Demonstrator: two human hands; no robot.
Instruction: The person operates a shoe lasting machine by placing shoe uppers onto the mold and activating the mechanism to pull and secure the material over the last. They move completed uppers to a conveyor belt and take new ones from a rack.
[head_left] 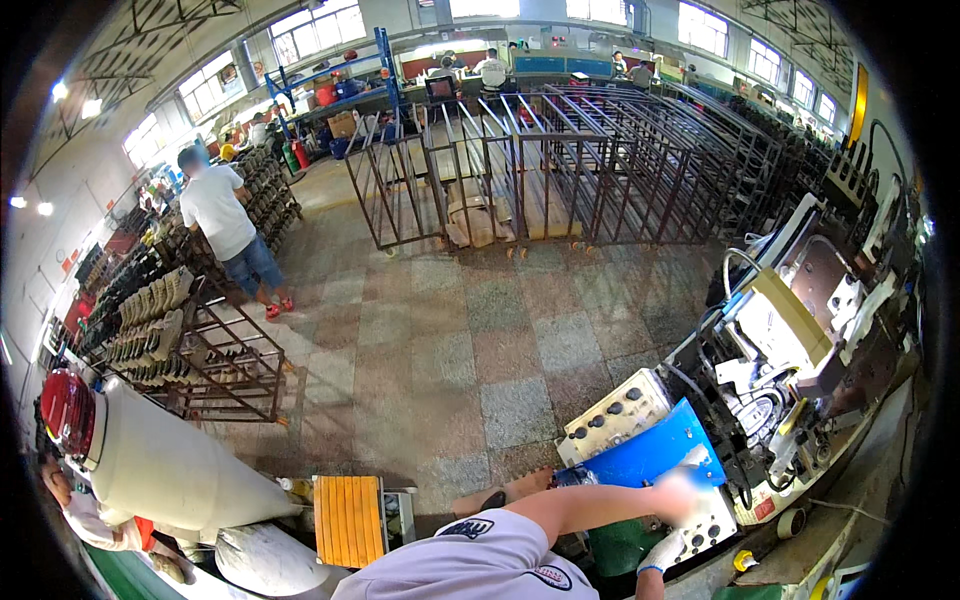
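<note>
My left arm reaches across to the right. My left hand [693, 459], pale and partly blurred, is at the edge of a blue curved panel [640, 448] on a machine [770, 390]; its fingers cannot be made out. Lower down, my right hand [662, 552] wears a white glove with a blue cuff. It lies beside a pale control panel [712, 522] with black knobs, and its finger posture is unclear. Whether either hand holds anything is hidden. A second control box [615, 415] with dark knobs sits beyond the blue panel.
Metal rack frames [560, 180] stand across the floor ahead. On the left are shoe racks [160, 330], a person in a white shirt [220, 215] and a large white cylinder [185, 455] with a red top. An orange slatted surface [348, 520] is beside me.
</note>
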